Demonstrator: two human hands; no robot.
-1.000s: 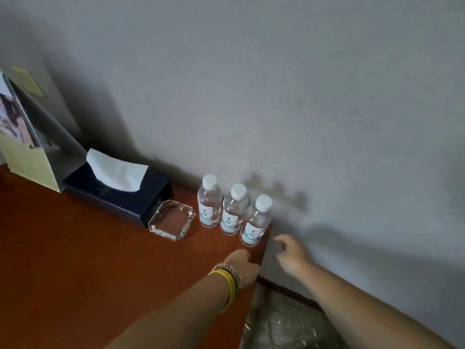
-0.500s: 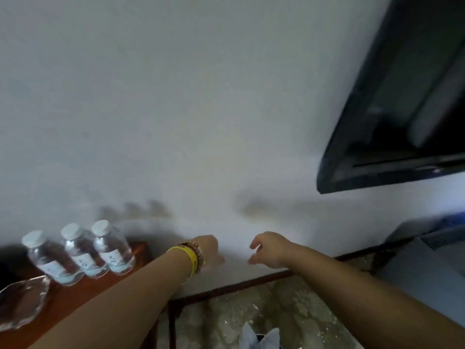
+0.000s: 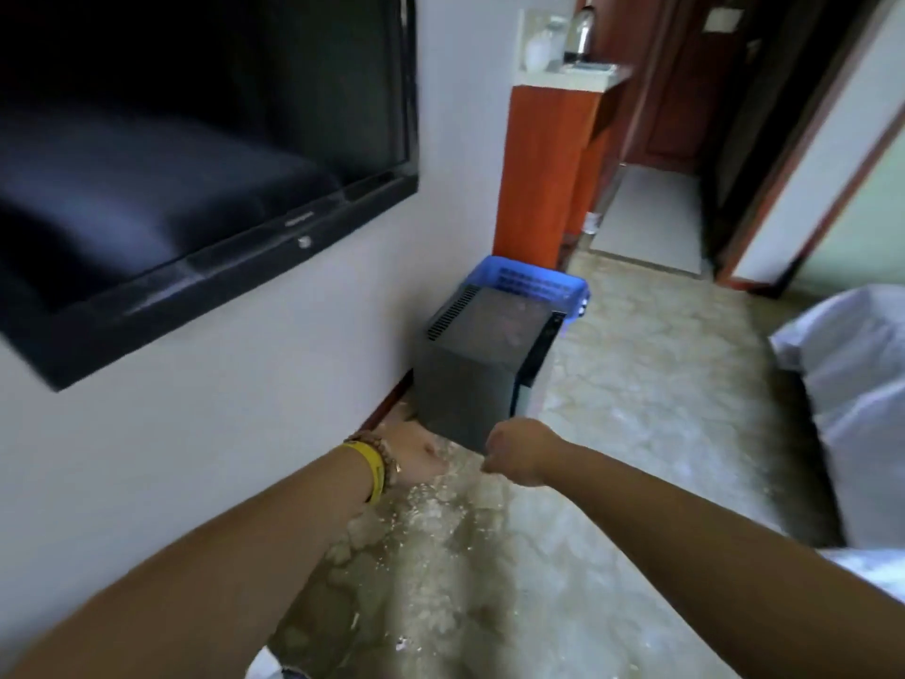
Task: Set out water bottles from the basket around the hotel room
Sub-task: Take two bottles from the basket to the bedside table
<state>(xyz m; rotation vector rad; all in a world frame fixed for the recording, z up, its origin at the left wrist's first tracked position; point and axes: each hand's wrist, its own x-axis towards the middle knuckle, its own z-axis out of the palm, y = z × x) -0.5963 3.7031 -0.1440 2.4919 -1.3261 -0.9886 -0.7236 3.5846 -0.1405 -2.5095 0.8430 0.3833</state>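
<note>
Where the wall meets the floor, a blue basket (image 3: 534,281) is seen just behind a dark grey box (image 3: 482,355); its contents are hidden. Nearer than the box, both hands are held out over the pale marbled floor (image 3: 651,384): the right hand (image 3: 519,455) is curled into an empty fist, while the left hand (image 3: 416,455) is too blurred to be judged. A black television (image 3: 196,154) is mounted above the box, and an orange cabinet (image 3: 543,174) stands beyond it.
</note>
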